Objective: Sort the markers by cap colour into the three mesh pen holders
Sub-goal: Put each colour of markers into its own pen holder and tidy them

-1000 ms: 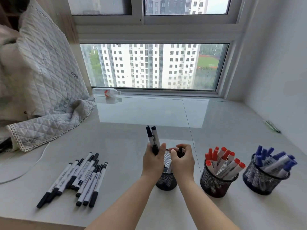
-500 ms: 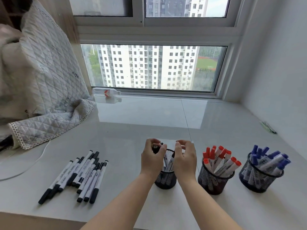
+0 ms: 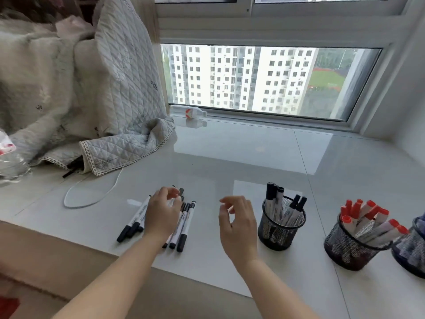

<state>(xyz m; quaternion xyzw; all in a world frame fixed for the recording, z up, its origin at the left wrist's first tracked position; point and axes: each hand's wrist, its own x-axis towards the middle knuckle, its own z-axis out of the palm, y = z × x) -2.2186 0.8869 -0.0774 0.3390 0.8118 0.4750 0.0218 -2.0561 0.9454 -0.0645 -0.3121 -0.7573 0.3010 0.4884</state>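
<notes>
Black-capped markers (image 3: 181, 229) under left hand (image 3: 162, 217), grip seemingly apart, right hand (image 3: 239, 226) loose, empty

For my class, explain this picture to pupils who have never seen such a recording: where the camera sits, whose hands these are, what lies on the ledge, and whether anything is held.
There is no machine here. The single picture comes from a wide-angle camera worn on a person's head, looking forward and down at their own bare hands. The left hand reaches down over a pile of loose black-capped markers on the glossy white ledge; whether it grips one cannot be told. The right hand hovers with loosely curled fingers and holds nothing. To its right stand mesh pen holders: the nearest holder has black-capped markers, the next holder red-capped ones, and a third holder is cut off at the edge. A quilted blanket lies at the far left.
</notes>
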